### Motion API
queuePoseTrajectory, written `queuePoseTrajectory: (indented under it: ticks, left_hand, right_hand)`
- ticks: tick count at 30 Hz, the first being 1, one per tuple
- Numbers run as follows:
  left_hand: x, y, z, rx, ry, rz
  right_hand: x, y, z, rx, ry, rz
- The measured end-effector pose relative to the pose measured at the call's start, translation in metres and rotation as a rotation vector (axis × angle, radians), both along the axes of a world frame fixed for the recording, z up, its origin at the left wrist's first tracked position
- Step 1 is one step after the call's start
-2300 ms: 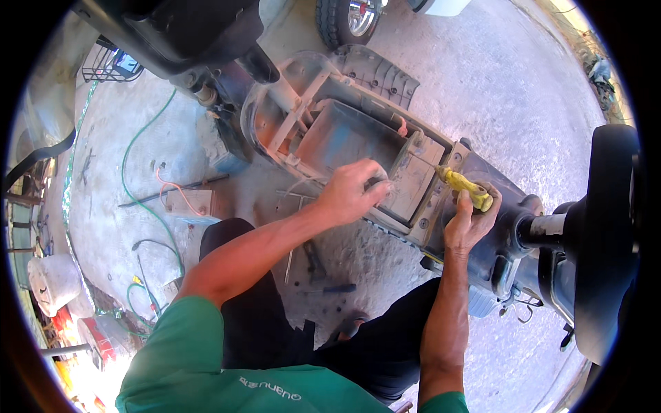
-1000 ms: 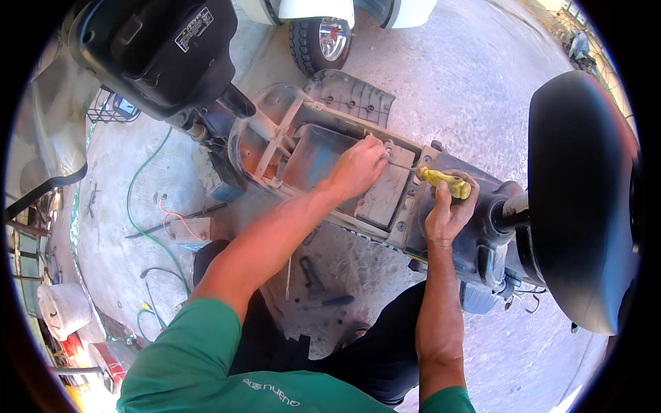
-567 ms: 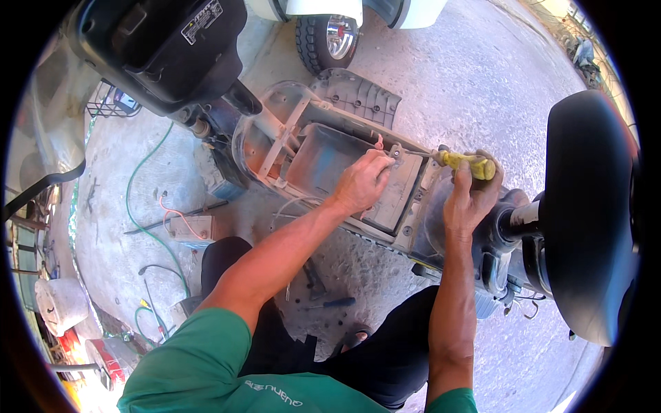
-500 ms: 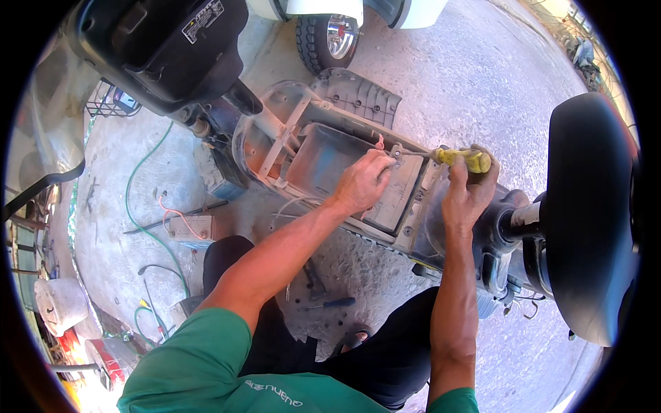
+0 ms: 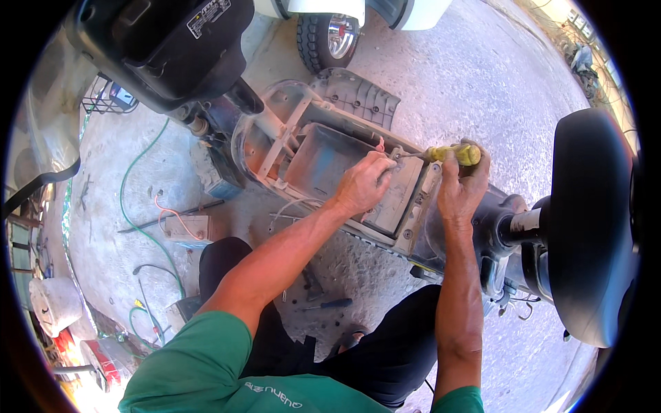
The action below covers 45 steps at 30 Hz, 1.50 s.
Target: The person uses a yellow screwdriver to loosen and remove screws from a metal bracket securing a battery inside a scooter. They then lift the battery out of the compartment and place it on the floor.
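My right hand point(image 5: 467, 184) is closed around the thick handle of a yellow screwdriver point(image 5: 449, 154). Its thin shaft points left, and the tip reaches a small metal terminal point(image 5: 396, 155) at the upper corner of a dusty grey battery point(image 5: 396, 199). At that same terminal, the fingers of my left hand point(image 5: 363, 184) are pressed together; whatever they pinch is too small to make out. A reddish wire end point(image 5: 380, 144) sticks up just beyond them. The battery lies in the open floor compartment of a scooter frame point(image 5: 407, 237), beside a dark dusty casing point(image 5: 318, 164).
A black seat point(image 5: 592, 227) rises at the right, with the black steering column point(image 5: 242, 96) at upper left. A removed plastic cover point(image 5: 358, 96) lies beyond the frame. On the floor are a loose battery point(image 5: 189, 229), a dark-handled tool point(image 5: 336, 303), and a green cable point(image 5: 131, 155).
My right hand and the screwdriver have shifted slightly left, toward the terminal, and the hand has turned on the handle. My left hand stays at the terminal.
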State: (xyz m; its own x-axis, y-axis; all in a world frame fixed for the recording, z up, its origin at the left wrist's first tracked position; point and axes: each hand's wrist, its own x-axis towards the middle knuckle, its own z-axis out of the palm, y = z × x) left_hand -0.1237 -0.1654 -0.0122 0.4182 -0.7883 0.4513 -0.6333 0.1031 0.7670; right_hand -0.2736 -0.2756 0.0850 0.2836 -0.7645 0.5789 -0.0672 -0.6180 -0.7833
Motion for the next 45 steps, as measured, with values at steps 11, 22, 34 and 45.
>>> queuePoseTrajectory:
  ticks: [11,22,34,45]
  left_hand:
    - [-0.001,0.0,0.002,-0.018,0.001,0.004]
    - [-0.001,0.003,-0.004,0.029,0.014,0.003]
    - [0.001,0.005,-0.007,0.051,0.064,-0.007]
    - [0.005,0.007,-0.009,0.062,0.057,0.004]
  right_hand:
    - [0.028,0.012,0.099,-0.292,0.763,0.084]
    - [0.051,-0.003,0.117,-0.544,1.065,0.117]
    - [0.06,0.002,0.125,-0.407,1.16,0.125]
    - [0.078,0.017,0.143,-0.291,1.435,0.025]
